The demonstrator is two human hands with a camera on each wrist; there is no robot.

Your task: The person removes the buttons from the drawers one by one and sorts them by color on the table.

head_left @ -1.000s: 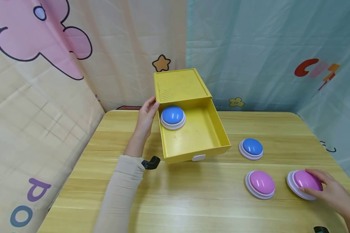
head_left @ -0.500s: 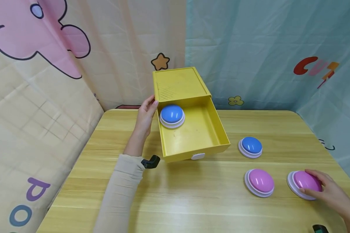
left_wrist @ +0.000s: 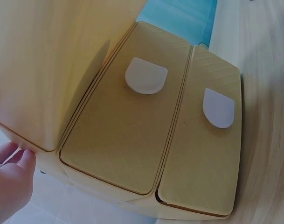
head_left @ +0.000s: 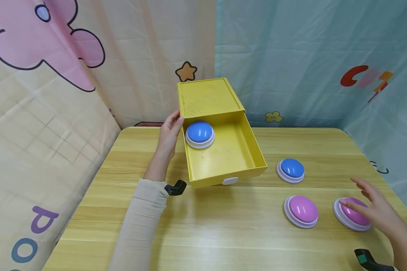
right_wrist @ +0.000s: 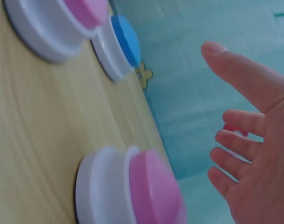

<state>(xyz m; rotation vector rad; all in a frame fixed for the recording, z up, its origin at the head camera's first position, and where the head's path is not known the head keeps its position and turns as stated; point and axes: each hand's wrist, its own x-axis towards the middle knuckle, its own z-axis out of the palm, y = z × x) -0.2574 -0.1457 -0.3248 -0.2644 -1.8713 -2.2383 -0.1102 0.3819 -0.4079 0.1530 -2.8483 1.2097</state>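
Pink button (head_left: 357, 218) near spread, empty right hand (head_left: 378, 210) — probably light, rigid; grasp white rim (head_left: 341, 217). Left hand (head_left: 169, 135) touches cabinet (head_left: 211, 97), grip unclear

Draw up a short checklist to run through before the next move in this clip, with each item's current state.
1. Top drawer pulled out: ok.
2. Room inside it: ok; one blue button sits in the far left corner, with bare floor beside it.
3. Left hand on the yellow cabinet: ok; it touches the left side.
4. Right hand holding a button: not ok; its fingers hold nothing, close to the rightmost pink button.
5. Second blue button upright on the table: ok.
6. Contents of the lower drawers: cannot tell; both are shut.
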